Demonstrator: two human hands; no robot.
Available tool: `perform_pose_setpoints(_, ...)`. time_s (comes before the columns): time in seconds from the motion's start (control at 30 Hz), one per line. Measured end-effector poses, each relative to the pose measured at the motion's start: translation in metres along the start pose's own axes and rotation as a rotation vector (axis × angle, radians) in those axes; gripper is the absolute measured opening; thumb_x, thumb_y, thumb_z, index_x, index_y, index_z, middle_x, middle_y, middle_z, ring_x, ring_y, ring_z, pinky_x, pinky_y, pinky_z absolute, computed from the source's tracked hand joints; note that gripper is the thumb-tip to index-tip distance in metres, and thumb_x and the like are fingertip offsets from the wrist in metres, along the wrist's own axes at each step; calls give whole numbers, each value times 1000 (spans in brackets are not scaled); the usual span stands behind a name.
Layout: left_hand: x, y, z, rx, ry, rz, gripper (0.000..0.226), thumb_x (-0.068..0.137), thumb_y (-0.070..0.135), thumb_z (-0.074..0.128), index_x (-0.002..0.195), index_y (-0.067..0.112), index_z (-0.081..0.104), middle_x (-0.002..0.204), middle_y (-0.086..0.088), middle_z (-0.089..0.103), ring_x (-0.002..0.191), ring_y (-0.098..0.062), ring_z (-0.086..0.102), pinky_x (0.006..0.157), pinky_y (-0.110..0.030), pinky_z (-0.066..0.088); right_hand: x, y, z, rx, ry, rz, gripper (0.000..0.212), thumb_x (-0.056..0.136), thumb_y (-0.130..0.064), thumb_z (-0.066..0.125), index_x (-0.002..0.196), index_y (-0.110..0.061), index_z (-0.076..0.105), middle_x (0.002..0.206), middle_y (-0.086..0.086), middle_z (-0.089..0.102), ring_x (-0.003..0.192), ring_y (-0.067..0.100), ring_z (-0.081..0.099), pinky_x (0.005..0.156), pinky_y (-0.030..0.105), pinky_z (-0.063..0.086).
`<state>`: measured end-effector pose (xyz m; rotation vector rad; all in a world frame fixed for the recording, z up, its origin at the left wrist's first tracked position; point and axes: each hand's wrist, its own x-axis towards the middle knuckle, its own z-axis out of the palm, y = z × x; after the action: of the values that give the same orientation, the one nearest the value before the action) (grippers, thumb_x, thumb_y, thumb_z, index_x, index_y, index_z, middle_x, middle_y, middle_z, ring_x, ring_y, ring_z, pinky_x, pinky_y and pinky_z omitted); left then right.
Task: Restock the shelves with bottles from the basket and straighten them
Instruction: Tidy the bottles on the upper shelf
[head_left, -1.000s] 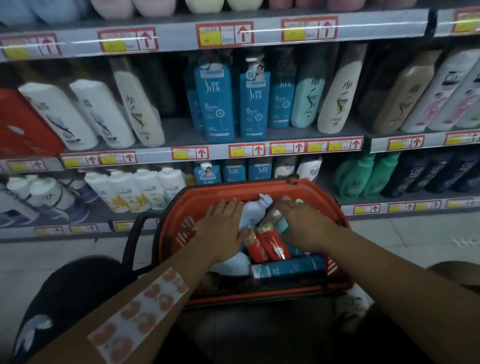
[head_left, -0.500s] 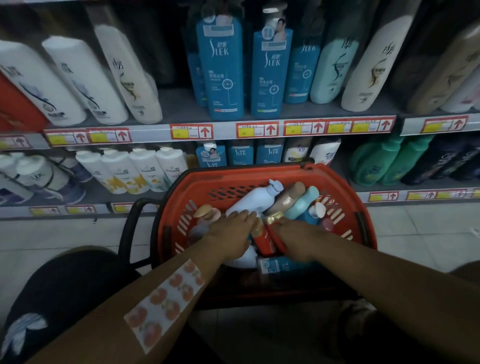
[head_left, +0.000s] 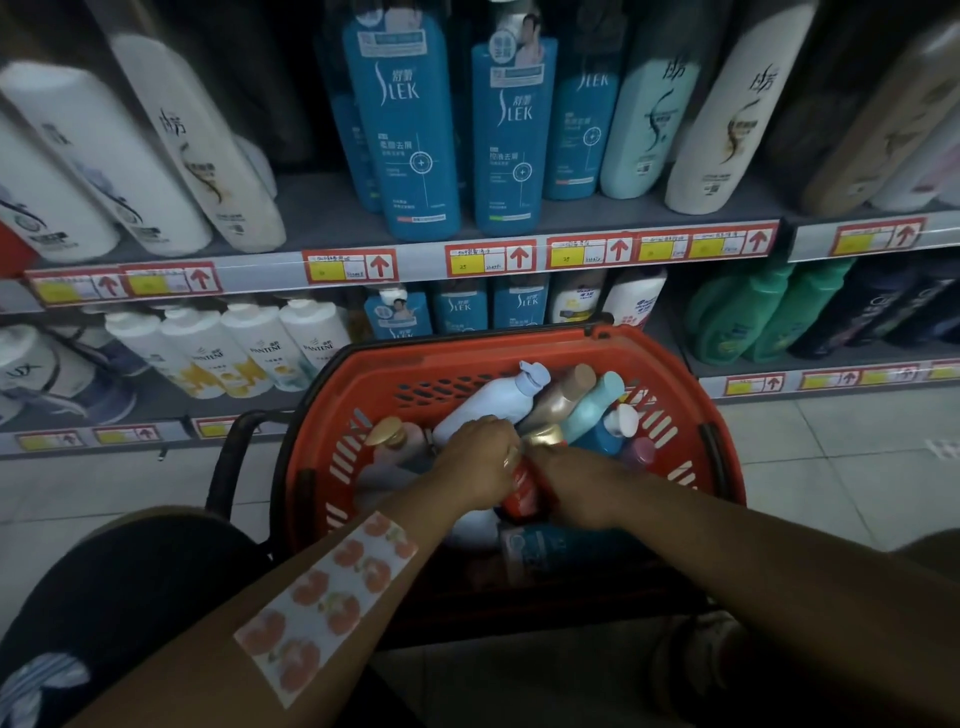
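A red bottle (head_left: 522, 491) lies in the middle of the orange basket (head_left: 332, 405), its long axis running near to far with the gold cap (head_left: 543, 435) at the far end, tilted slightly right. It sits between both hands: the left hand (head_left: 478, 460) is against its left side with fingers curled down, the right hand (head_left: 576, 486) against its right side. Whether either hand truly grips it cannot be told, as the fingers are hidden behind the knuckles. Beyond the hands four bottles lie side by side, caps pointing away and rightward: a white bottle (head_left: 488, 402), a tan bottle (head_left: 561, 395), a teal bottle (head_left: 595, 405) and a blue bottle (head_left: 608, 434) with a white cap. A pink bottle (head_left: 397, 441) with a gold top lies to the left. On the shelf (head_left: 322, 218) above stand two front blue Slek bottles (head_left: 402, 130).
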<state>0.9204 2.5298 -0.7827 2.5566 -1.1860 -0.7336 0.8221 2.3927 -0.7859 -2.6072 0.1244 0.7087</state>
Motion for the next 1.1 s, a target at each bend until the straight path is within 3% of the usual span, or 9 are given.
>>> perform_pose_setpoints(0.13, -7, 9, -5, -103, -18, 50, 43, 88, 2, 62, 129, 15, 59, 129, -4, 53, 117, -21, 55, 93, -32, 45, -2, 0, 3, 101, 24, 13, 55, 83, -17, 75, 133, -17, 51, 121, 4, 62, 107, 19, 63, 84, 22, 45)
perform_pose_setpoints(0.27, -9, 19, -36, -154, -16, 161, 42, 86, -5, 62, 118, 22, 68, 121, 4, 56, 113, -13, 53, 83, -21, 37, -8, 2, 0, 234, 46, 53, 52, 78, -24, 82, 125, -19, 58, 106, -4, 64, 100, 15, 64, 78, 19, 43)
perform_pose_setpoints(0.37, -16, 27, -67, -302, -15, 234, 39, 86, -9, 64, 105, 24, 74, 110, 12, 59, 108, -11, 58, 86, -29, 51, -11, 7, -3, 471, 32, 94, 49, 71, -30, 88, 114, -27, 64, 99, -13, 70, 93, 8, 68, 83, 23, 50)
perform_pose_setpoints(0.47, -27, 27, -93, -441, -19, 267, 48, 81, -11, 71, 97, 34, 74, 113, 17, 63, 109, -5, 60, 91, -32, 55, -15, 3, -10, 687, 48, 75, 41, 72, -14, 85, 107, -27, 67, 94, -6, 75, 88, 11, 72, 75, 24, 54)
perform_pose_setpoints(0.57, -33, 25, -104, -599, -8, 272, 52, 76, -12, 75, 98, 35, 75, 115, 14, 68, 113, -8, 64, 95, -42, 57, -18, -7, -16, 794, 77, 40, 37, 76, -8, 81, 103, -29, 66, 95, -3, 75, 93, 15, 72, 81, 29, 56)
perform_pose_setpoints(0.67, -31, 24, -100, -674, 55, 200, 46, 81, -2, 77, 105, 37, 73, 117, 14, 70, 113, -7, 64, 98, -44, 55, -19, -15, -15, 847, 129, 41, 31, 79, -9, 80, 104, -20, 66, 97, 5, 74, 93, 20, 72, 87, 37, 58)
perform_pose_setpoints(0.8, -30, 29, -89, -867, 39, 50, 37, 83, 24, 82, 114, 35, 64, 119, 9, 69, 113, -13, 65, 99, -45, 55, -19, -20, -11, 860, 366, 46, 24, 83, -9, 77, 101, -19, 63, 90, 6, 71, 80, 12, 68, 83, 37, 58)
perform_pose_setpoints(0.93, -31, 43, -78, -998, 82, -34, 21, 89, 19, 76, 104, 20, 61, 104, -1, 71, 97, -15, 72, 76, -31, 62, -14, -22, -7, 696, 556, -7, 42, 82, -22, 79, 115, -25, 53, 99, -6, 69, 90, 9, 67, 83, 35, 56)
perform_pose_setpoints(1.1, -25, 27, -94, -1104, 116, -16, 44, 86, -12, 67, 122, 13, 62, 115, -11, 71, 109, -25, 69, 93, -39, 58, -20, -22, -11, 757, 474, -33, 76, 71, -20, 89, 129, -31, 41, 99, -9, 64, 87, 3, 65, 78, 26, 54)
